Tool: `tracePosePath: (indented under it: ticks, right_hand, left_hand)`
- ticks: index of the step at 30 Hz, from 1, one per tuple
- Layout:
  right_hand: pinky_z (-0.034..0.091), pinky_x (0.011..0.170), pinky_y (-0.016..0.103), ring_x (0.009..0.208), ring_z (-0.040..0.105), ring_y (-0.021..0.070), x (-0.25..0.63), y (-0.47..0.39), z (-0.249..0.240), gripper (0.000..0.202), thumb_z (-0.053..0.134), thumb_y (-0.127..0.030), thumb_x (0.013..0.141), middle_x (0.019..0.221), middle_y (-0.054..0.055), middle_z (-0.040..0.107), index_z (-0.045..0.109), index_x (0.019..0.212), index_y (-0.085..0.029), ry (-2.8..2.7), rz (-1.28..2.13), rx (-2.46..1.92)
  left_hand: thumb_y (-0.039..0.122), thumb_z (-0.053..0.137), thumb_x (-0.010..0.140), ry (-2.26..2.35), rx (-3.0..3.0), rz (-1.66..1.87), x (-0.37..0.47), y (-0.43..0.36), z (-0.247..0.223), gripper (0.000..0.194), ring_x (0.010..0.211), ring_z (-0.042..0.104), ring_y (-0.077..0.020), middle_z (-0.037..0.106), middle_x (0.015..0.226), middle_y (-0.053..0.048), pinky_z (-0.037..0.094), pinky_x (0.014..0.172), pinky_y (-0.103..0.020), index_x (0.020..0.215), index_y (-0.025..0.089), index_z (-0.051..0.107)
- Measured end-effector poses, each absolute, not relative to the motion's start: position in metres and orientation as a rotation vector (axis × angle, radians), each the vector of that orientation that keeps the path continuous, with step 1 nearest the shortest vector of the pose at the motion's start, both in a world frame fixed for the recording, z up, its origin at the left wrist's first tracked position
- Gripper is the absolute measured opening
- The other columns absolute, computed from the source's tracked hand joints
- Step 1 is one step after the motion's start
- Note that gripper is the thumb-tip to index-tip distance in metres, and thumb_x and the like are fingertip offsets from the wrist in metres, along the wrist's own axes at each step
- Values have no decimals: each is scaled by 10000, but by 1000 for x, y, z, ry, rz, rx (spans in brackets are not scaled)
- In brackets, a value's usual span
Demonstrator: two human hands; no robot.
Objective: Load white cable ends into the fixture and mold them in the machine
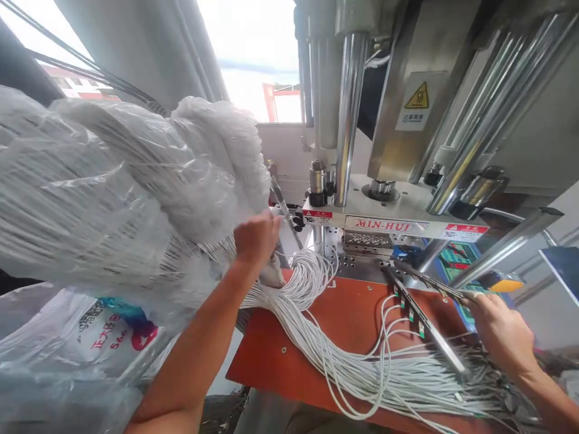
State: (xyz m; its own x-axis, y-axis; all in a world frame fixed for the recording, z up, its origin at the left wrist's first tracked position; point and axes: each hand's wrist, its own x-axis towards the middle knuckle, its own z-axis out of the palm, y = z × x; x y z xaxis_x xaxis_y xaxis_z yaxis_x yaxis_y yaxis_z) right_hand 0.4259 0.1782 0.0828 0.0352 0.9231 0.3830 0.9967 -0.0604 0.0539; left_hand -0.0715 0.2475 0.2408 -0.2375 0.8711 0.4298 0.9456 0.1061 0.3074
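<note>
My left hand (257, 240) is closed in a fist at the edge of the plastic-wrapped cable bundles, above a coil of white cables (312, 274). Whatever it grips, if anything, is hidden. At the right, my right hand (502, 331) is wrapped round the near end of a slim dark metal bar (436, 282), which slants toward the press bed. Beside it lies a second metal bar (432, 331), with small green boards (411, 315) along its edge. Thin white cables run from these boards. A thick spread of loose white cables (362, 367) crosses the red-brown tabletop (280, 355).
A moulding press with a MIN-HUI plate (384, 225) and steel columns (350, 114) stands ahead. Its metal mould block (367, 241) sits below. Plastic-wrapped cable bundles (136, 181) fill the left, above a printed white sack (108, 328). A blue-green tray (456, 253) is behind the right bar.
</note>
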Motion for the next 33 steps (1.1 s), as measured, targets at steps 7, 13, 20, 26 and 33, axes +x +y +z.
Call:
tracePosePath:
  ticks: [7,13,20,26,33]
  right_hand:
    - [327,570,310,667,553,206,421,166,74,312,331,-385,968,897,66,592,590,949,-212,-1993,-325,-2198]
    - [324,565,270,692,550,176,387,197,65,195,388,-322,956,850,36,576,547,932,-211,-2054,-130,-2135]
    - [351,660,307,898,499,255,382,205,65,130,451,-256,926,876,84,595,564,896,-197,-2181,-93,-2043]
    - [385,677,356,940,513,288,365,177,83,208,452,-359,933,1008,120,584,557,1005,-195,-2170,-97,-2018]
    - [440,839,411,1064,544,290,336,139,78,462,605,-359,852,1135,130,593,455,1254,-186,-2252,74,-1769]
  left_hand:
    - [277,563,899,-846,-3190,-771,88,214,161,293,1150,526,-195,643,1152,-55,439,976,-303,1181,196,563]
    - [212,667,802,-811,-3283,-325,143,266,120,415,1266,446,-251,604,1240,-75,399,1053,-397,1205,204,565]
    - [247,737,750,-785,-3318,-390,142,279,99,409,1130,498,-243,612,1146,-81,441,984,-353,1132,181,605]
    - [117,661,763,-584,-3436,-528,141,294,91,316,1050,520,-218,646,1051,-52,441,960,-333,1068,194,637]
    - [126,703,743,-591,-3489,-617,135,300,90,351,1080,520,-210,621,1105,-52,419,996,-339,1072,202,605]
